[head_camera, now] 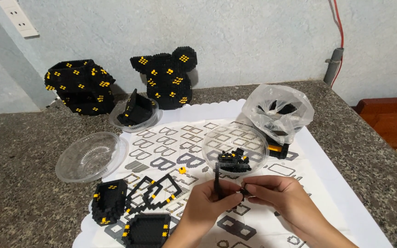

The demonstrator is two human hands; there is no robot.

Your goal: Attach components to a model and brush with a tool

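My left hand (212,202) pinched an upright black brick strip (217,180); my right hand (276,193) pinched a small black brick (244,189) against it, near the clear bowl (217,138).

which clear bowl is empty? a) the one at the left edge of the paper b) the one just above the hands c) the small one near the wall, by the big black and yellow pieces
a: the clear bowl at the left holds nothing, while the bowl above the hands and the small bowl near the wall both hold black bricks.
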